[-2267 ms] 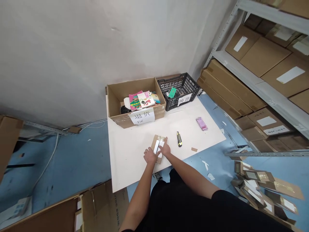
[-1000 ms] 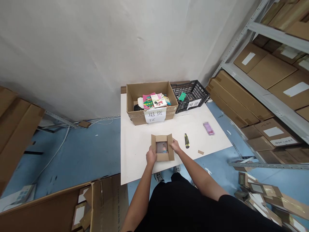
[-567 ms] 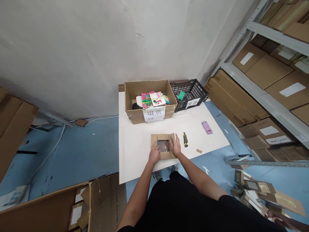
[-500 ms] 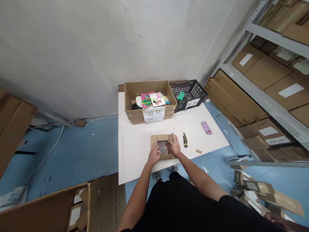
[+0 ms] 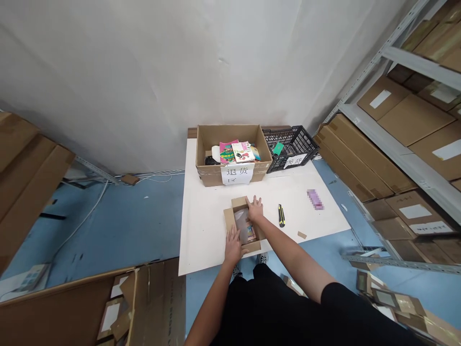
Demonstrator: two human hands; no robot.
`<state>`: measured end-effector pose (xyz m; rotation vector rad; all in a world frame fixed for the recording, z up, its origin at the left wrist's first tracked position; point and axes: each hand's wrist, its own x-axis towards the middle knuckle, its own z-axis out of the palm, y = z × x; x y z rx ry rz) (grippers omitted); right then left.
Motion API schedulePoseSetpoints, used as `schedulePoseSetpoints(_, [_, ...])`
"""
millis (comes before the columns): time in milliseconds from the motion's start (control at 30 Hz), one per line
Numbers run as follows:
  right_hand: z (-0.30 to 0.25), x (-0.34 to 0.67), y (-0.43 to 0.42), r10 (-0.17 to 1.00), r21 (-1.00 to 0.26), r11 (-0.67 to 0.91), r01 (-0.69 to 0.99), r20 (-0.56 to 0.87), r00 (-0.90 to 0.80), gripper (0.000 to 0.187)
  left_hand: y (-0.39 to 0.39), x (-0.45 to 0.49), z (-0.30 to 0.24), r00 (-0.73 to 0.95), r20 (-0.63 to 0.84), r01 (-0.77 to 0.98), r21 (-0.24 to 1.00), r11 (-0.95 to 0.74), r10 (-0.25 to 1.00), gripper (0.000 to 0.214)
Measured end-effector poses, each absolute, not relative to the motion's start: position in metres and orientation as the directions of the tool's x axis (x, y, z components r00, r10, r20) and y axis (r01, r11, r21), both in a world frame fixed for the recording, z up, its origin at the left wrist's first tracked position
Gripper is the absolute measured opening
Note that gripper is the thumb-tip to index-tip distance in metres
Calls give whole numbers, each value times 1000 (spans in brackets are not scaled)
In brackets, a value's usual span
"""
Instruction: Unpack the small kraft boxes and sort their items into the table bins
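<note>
A small cardboard box [image 5: 229,220] lies on the white table in front of me with its flaps spread outward. Inside it I see translucent plastic wrap and a flat, colourful item [image 5: 249,231] I cannot identify. My left hand [image 5: 233,246] rests on the box's near left corner, fingers stretched and thumb towards the near flap. Across the far right side lies my right hand [image 5: 255,210], its fingers spread over the flap there. Both hands touch the box without closing round it. To the right lies a yellow and black utility knife [image 5: 281,216].
Behind stands a large labelled carton [image 5: 209,177] holding books, beside a black plastic crate [image 5: 280,164] with a green item. A blurred purple item [image 5: 315,199] and a cardboard scrap [image 5: 301,235] lie at right. Shelves [image 5: 428,182] of boxes flank the right; an open carton [image 5: 158,298] sits lower left.
The small box has turned on the table and its flaps now spread wider, showing more inside. My right hand has moved to its far side, my left to the near left corner. The view shifted slightly.
</note>
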<state>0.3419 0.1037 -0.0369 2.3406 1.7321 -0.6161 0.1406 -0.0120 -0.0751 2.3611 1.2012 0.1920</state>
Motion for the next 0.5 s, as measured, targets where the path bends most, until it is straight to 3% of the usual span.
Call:
schedulePoseSetpoints(100, [-41,347,116,801,-90,-390,916,-523,290,107,-20,145,-87,572,-31,732,470,-493,820,19])
schedulePoseSetpoints(233, [-37,357,116,814,-176,-400,899,-519,261,85,-20,144,-101,581,74,715,429,-551,811,13])
schedulePoseSetpoints(300, [-32,354,108,880,-223,-379,898,-387,275,74,-15,138,-105,591,134,698,408,-588,795,9])
schedulePoseSetpoints(367, [-30,341,96,947,-291,-312,904,-169,273,66,-5,128,-105,600,176,683,395,-614,780,6])
schedulePoseSetpoints(433, [-33,319,83,983,-384,-160,909,25,184,61,7,117,-102,622,186,666,385,-639,760,9])
schedulePoseSetpoints(500, [-40,291,73,992,-477,33,879,120,27,60,18,105,-97,642,182,654,376,-656,745,20])
